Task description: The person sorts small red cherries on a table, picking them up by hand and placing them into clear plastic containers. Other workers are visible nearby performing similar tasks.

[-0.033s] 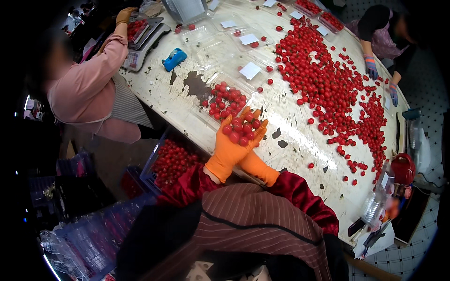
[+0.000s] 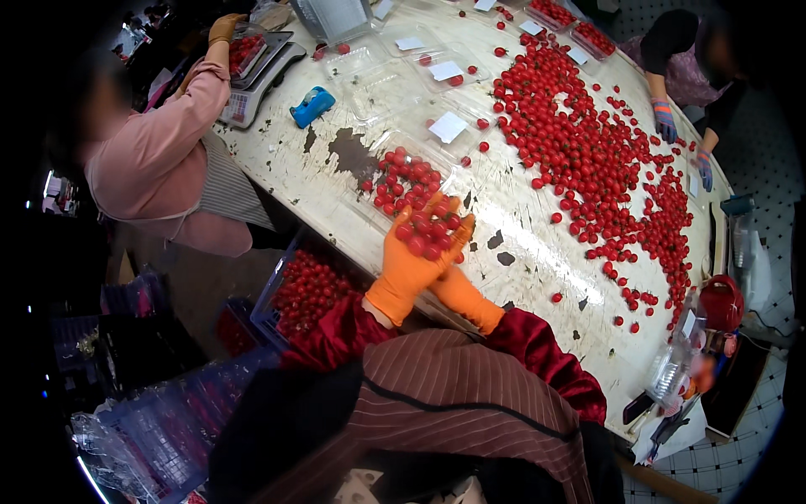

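Observation:
My left hand [image 2: 405,270] and my right hand [image 2: 467,301], both in orange gloves, are cupped together around a heap of red cherry tomatoes [image 2: 431,228]. The fingers curl up at the sides of the heap. Much of the right hand is hidden behind the left one and the fruit. Just beyond my fingertips lies a clear plastic box [image 2: 452,179], partly filled with cherry tomatoes [image 2: 409,174]. My hands are over its near side; I cannot tell whether they touch it.
A large pile of cherry tomatoes [image 2: 579,143] spreads over the white table [image 2: 520,294]. Clear boxes, a blue tape dispenser [image 2: 312,107] and a scale [image 2: 252,88] stand farther off. A blue crate [image 2: 267,309] of tomatoes is at my left. Two co-workers work at the table's sides.
My cupped hands have shifted slightly left with the cherry tomatoes, toward the clear box. The tomatoes in them sit a little differently.

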The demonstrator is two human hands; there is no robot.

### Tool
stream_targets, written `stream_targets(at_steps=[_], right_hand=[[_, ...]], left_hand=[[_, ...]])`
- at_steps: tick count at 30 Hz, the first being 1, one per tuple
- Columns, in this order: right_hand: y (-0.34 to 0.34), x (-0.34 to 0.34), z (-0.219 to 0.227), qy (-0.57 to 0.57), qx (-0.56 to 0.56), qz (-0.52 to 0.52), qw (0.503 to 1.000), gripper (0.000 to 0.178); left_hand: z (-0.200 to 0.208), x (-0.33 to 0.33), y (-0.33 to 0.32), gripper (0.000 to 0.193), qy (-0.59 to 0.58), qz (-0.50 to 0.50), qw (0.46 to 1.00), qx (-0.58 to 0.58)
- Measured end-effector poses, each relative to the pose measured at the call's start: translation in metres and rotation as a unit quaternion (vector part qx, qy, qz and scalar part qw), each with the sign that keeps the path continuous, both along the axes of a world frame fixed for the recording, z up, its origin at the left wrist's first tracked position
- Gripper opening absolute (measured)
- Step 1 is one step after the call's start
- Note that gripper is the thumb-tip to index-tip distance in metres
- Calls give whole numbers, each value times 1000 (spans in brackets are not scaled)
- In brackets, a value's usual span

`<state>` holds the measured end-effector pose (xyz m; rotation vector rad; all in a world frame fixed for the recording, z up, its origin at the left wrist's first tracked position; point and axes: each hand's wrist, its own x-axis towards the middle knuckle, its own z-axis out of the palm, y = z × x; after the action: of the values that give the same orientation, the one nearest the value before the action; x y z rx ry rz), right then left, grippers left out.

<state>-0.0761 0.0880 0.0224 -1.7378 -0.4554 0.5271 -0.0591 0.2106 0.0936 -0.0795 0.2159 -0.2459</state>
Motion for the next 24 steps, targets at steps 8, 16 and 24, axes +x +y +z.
stream_targets(at_steps=[8,16,24], right_hand=[[-79,6,9,242,44,-133,960,35],[-124,5,-2,227,37,-218,949,34],[-232,61,-47,-142,-163,-408,887,41]], left_hand=[[-34,53,89,42,81,96,910,395],[-4,68,108,50,62,41,853,517],[-32,69,156,42,60,127,846,514]])
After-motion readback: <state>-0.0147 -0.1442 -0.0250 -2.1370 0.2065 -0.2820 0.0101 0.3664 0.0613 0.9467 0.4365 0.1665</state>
